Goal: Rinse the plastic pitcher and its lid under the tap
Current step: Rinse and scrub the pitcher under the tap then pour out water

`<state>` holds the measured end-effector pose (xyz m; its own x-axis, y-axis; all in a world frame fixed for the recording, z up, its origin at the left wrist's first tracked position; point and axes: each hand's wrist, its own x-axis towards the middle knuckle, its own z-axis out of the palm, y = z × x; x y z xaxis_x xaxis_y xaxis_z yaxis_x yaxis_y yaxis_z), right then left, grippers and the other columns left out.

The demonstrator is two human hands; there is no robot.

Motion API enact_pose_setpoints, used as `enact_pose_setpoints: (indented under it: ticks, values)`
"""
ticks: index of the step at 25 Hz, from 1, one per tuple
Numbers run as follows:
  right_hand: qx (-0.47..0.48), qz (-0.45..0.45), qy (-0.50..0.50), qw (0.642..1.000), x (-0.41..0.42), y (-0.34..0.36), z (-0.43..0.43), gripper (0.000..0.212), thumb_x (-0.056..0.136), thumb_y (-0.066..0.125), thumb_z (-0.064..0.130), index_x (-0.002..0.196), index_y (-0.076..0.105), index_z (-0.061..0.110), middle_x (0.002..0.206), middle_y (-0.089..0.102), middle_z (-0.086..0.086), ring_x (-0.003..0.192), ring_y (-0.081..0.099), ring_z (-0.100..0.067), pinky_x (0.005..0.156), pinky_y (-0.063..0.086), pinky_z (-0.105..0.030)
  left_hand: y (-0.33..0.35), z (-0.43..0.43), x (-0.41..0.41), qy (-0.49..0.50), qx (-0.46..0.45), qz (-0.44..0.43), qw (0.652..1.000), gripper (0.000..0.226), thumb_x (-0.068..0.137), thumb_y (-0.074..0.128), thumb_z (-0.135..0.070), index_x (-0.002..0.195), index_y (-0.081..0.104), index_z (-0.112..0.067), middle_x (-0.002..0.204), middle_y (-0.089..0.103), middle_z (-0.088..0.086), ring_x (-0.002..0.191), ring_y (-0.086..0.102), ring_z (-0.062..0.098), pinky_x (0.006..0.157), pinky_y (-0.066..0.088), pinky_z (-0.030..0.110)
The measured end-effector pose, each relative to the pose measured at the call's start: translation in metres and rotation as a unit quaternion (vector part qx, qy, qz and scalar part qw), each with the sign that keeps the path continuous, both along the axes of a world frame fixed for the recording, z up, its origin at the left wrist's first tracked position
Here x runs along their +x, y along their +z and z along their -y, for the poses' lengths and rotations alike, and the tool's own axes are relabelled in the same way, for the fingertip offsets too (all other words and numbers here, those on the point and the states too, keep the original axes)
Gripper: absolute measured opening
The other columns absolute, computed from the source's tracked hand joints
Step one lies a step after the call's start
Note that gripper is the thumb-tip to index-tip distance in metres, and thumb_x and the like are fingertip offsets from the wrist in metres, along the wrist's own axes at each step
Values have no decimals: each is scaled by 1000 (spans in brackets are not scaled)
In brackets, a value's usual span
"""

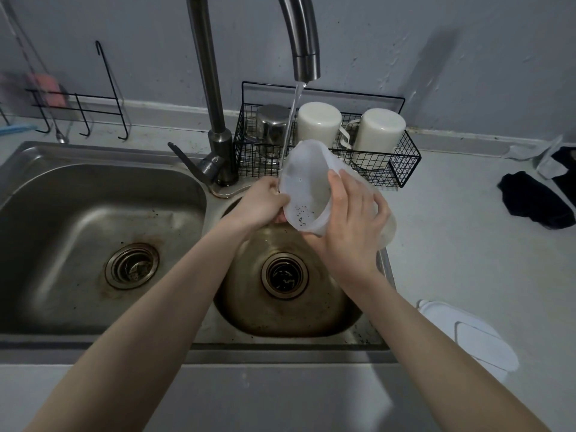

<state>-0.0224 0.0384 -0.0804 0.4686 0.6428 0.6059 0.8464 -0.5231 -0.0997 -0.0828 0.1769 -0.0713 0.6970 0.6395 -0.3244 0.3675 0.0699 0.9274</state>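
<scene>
Both forearms reached over the sink [103,188], rinsing the pitcher [307,194].
The left hand [260,205] and right hand [353,219] gripped it, tilted under the tap [307,62]; dark specks remained inside, and the lid [467,335] waited for its turn.

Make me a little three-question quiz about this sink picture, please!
1. True or false: water is running from the curved grey metal tap.
2. Which basin is the translucent white plastic pitcher held over? A) the large left basin B) the small round right basin
3. Fill in: the flat white plastic lid lies on the ______.

Key
1. True; the stream meets the pitcher's rim.
2. B; the left hand and the right hand hold it there, tilted, dark specks inside.
3. Grey counter, right of the sink.
</scene>
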Motion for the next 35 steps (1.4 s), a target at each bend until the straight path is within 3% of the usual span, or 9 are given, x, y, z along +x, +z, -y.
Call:
enact_pose_setpoints:
  ticks: [6,9,14,18,21,23,26,31,35]
  values:
    - [-59,-94,105,988,9,20,10,100,57,80,46,137,31,10,132,46,-23,120,44,-41,94,38,-58,-1,-12,-3,-11,-6,44,999,29,86,41,8,112,54,5,84,53,24,67,49,28,57,39,32]
    - [-196,-104,188,957,51,51,10,97,58,78,49,141,31,26,144,32,-14,129,27,-38,100,30,-60,7,-29,-8,-58,15,56,997,28,88,43,7,112,56,-1,92,55,24,79,50,31,64,44,35]
    - [-302,-80,254,915,78,81,-11,56,65,68,55,112,51,31,146,31,2,139,6,-18,107,7,-50,10,-41,-9,-131,34,48,990,29,91,44,1,117,54,-8,93,56,19,86,52,30,77,46,41]
    - [-317,-128,290,894,73,82,-22,37,66,64,55,86,52,26,96,55,10,112,37,-14,101,12,-39,5,-32,-4,-135,94,52,985,27,93,45,-4,113,58,-17,99,59,13,92,55,23,79,47,30]
    - [-291,-159,312,890,66,78,-24,33,68,65,50,76,48,22,73,45,17,86,29,-12,84,20,-32,1,-27,0,-113,157,36,980,32,94,48,-11,125,53,-8,110,60,9,101,55,17,76,45,22]
    - [-277,-141,306,900,63,74,-25,35,73,65,46,71,39,22,65,37,20,83,27,-12,80,19,-32,-1,-28,-1,-106,84,48,990,35,95,45,-13,128,49,-3,129,53,13,109,52,16,86,45,23]
    - [-260,-125,288,913,61,72,-27,42,76,65,43,62,28,27,61,31,19,83,28,-13,78,18,-33,-2,-22,-8,-79,-59,115,988,38,97,38,-14,134,42,-4,129,52,15,93,55,12,77,46,20]
    - [-235,-47,313,919,50,59,-28,37,73,66,40,67,35,21,59,31,21,80,29,-16,74,15,-32,-23,-7,-18,-105,-117,140,978,103,64,65,-5,146,3,-17,141,40,3,126,43,19,106,33,41]
    - [-218,-25,309,925,47,54,-27,35,75,65,38,68,34,23,65,41,13,79,30,-17,73,15,-31,-41,1,-12,-47,-80,130,987,125,64,79,-3,144,-14,-25,139,42,0,126,44,14,102,37,31]
